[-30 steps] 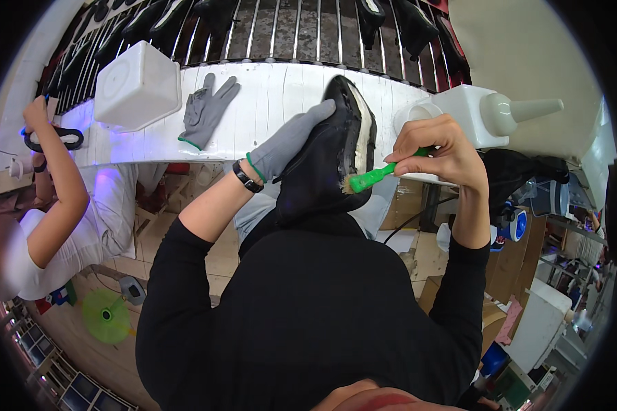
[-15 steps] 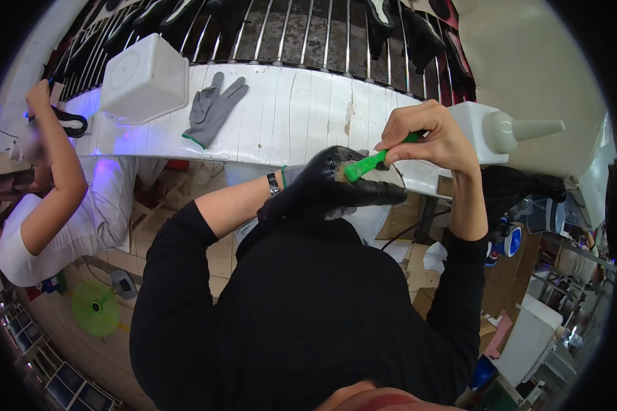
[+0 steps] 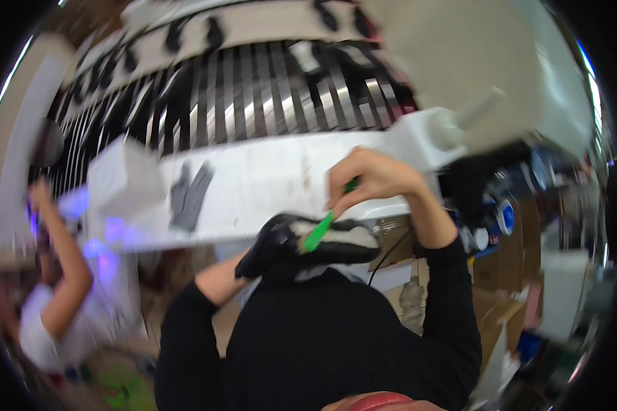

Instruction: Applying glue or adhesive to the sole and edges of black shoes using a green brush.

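Note:
A black shoe (image 3: pixel 264 241) is held sole up in front of my chest, its pale underside facing me. My left forearm (image 3: pixel 219 279) reaches up to its left end; the hand itself is hidden behind the shoe, which it supports. Between the thumb and fingers of my right hand (image 3: pixel 373 179) is a green-handled brush (image 3: pixel 319 233), slanting down to the left. Its bristles touch the underside of the shoe, left of the middle.
A white bench (image 3: pixel 267 181) carries a grey glove (image 3: pixel 190 198), a white box-shaped container (image 3: pixel 125 179) and, at right, a white bottle (image 3: pixel 418 137) with a spout. Beyond runs a roller conveyor (image 3: pixel 247 89) with several shoes. A co-worker's arm (image 3: pixel 67 267) is at left.
The view has swung, blurring the surroundings and bringing more of the conveyor into sight. Shoe, brush and right hand now appear lower and further left; more of the pale underside shows. The brush stays against it.

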`<state>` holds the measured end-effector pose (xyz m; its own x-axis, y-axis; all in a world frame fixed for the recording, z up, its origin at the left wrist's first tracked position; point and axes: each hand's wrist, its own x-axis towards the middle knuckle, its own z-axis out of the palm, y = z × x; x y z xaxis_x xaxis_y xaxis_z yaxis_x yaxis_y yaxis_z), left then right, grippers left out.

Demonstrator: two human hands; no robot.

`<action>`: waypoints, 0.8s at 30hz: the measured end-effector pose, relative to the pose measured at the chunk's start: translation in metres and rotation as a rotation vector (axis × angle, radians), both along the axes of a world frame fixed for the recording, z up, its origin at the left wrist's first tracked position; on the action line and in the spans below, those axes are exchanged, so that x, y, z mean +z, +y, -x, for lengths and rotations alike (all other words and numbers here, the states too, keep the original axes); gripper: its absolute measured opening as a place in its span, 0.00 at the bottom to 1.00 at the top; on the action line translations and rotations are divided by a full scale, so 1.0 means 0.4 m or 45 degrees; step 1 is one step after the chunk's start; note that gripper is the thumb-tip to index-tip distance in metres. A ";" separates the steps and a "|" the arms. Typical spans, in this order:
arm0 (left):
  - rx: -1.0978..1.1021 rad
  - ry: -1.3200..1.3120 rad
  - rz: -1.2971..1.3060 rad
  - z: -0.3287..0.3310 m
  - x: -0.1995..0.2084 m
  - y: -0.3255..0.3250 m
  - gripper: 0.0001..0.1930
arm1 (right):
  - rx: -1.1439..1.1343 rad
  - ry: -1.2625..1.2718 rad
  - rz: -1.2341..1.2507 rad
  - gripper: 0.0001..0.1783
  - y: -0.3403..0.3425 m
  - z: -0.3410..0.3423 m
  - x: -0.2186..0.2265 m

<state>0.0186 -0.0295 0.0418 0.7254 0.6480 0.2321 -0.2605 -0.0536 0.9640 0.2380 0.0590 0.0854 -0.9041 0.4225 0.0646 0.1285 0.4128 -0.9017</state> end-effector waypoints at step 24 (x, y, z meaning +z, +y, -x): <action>-0.832 0.174 0.397 -0.100 -0.206 0.101 0.25 | -1.058 -0.088 -0.504 0.13 -0.153 -0.089 0.026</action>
